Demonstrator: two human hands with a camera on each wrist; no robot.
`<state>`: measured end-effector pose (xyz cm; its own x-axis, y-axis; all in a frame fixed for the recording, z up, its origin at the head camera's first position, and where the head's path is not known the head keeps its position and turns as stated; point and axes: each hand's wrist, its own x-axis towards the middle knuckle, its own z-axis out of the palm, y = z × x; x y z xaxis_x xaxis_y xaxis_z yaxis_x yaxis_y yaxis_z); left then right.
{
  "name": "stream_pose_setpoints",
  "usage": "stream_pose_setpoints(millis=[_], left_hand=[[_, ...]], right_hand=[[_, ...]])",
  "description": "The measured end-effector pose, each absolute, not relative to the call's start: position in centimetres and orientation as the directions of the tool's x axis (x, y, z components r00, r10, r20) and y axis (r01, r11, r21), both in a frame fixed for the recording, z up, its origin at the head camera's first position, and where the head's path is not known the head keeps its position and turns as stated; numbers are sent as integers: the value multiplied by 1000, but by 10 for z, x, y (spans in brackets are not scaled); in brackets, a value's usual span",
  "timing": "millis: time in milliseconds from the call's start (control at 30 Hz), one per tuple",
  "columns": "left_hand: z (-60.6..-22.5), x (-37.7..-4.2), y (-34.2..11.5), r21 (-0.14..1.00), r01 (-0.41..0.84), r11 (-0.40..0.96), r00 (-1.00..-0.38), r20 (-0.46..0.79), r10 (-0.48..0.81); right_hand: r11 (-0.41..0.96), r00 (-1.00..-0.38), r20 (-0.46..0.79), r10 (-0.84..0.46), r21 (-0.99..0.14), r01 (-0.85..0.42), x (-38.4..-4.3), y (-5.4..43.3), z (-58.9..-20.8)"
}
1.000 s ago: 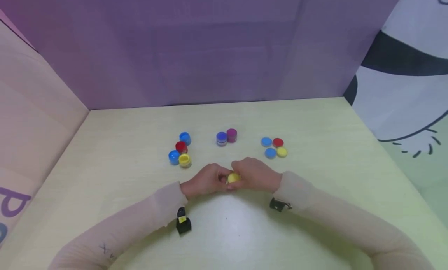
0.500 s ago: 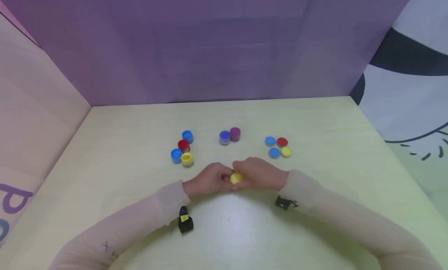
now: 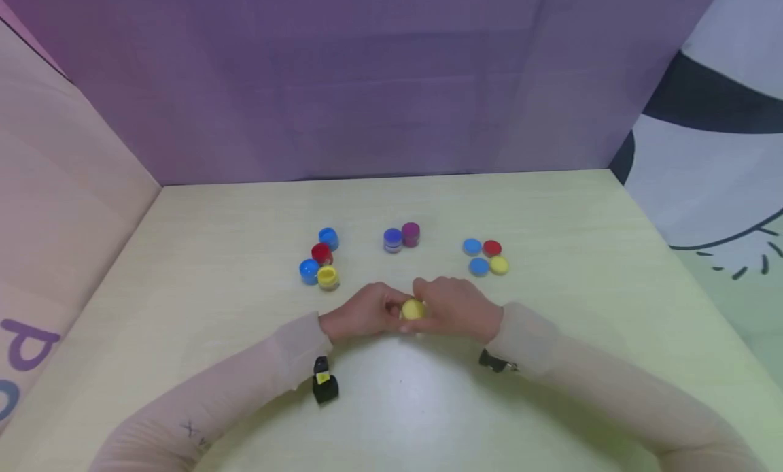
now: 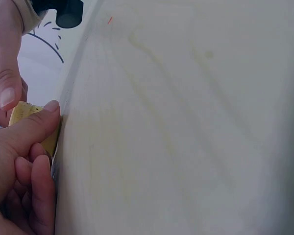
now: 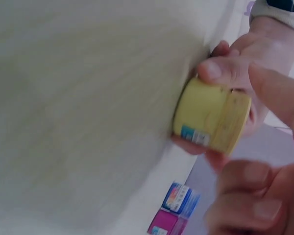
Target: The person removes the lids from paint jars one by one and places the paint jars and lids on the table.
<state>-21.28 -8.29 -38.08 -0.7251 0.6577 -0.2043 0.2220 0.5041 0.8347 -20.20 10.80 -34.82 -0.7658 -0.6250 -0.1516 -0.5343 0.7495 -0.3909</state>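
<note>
My left hand [image 3: 367, 312] grips a small yellow jar [image 5: 201, 107] around its body, thumb on one side and fingers on the other. In the right wrist view the jar lies tilted, with a blue-and-white label and a ridged yellow lid [image 5: 232, 122]. My right hand [image 3: 461, 309] is around the lid end, its thumb [image 5: 274, 90] and fingers spread wider than the lid. A small gap shows between that thumb and the lid; a fingertip is close below the lid, and contact is hard to tell. Both hands are just above the table [image 3: 397, 404].
Left of centre stand several jars without lids: blue [image 3: 328, 238], red [image 3: 321, 254], another blue [image 3: 308, 272] and yellow [image 3: 328, 277]. Blue [image 3: 393, 240] and purple [image 3: 410, 234] lidded jars stand behind the hands. Loose lids [image 3: 479, 266] in blue, red and yellow lie at right.
The head view has shifted slightly. My right fingers have moved a little away from the lid, and more of the lid's yellow top shows. My left hand keeps its hold on the jar.
</note>
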Motion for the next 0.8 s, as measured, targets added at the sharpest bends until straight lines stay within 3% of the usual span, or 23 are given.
stream_pose_setpoints(millis=[300, 800], left_hand=[[-382, -214, -84, 853, 193, 485, -714, -218, 666], [-384, -216, -84, 864, 153, 480, -711, -241, 660]], right_hand=[[853, -848, -201, -491, -307, -421, -194, 96, -344], [801, -797, -181, -577, -315, -509, -200, 99, -344]])
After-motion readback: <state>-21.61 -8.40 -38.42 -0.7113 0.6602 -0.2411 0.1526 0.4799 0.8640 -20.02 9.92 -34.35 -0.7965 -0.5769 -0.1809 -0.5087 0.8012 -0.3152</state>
